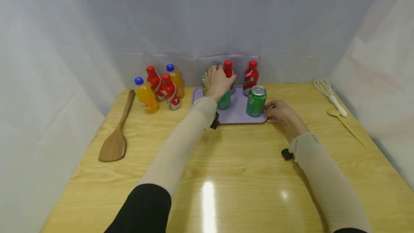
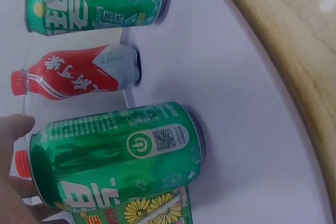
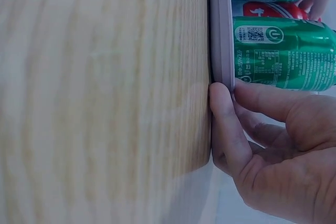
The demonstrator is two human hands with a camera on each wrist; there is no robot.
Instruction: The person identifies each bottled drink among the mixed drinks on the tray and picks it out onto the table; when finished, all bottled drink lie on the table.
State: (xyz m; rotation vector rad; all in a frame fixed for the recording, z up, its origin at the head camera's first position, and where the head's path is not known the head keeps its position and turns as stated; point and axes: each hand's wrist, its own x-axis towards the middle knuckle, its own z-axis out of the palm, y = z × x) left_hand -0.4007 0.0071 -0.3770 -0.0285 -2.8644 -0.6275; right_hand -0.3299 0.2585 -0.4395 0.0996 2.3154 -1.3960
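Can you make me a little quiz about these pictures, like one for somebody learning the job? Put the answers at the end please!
1. True or false: in the head view, both blue-capped bottles stand to the left of the tray.
2. How many red-capped bottles does the head view show?
3. Which of these does the right hand touch? A: the whisk. B: the tray. C: the wooden spatula.

Key: 1. True. 2. Four. 3. B.

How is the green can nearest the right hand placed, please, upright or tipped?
Upright: the green can rests on the purple tray, its silver top facing up.
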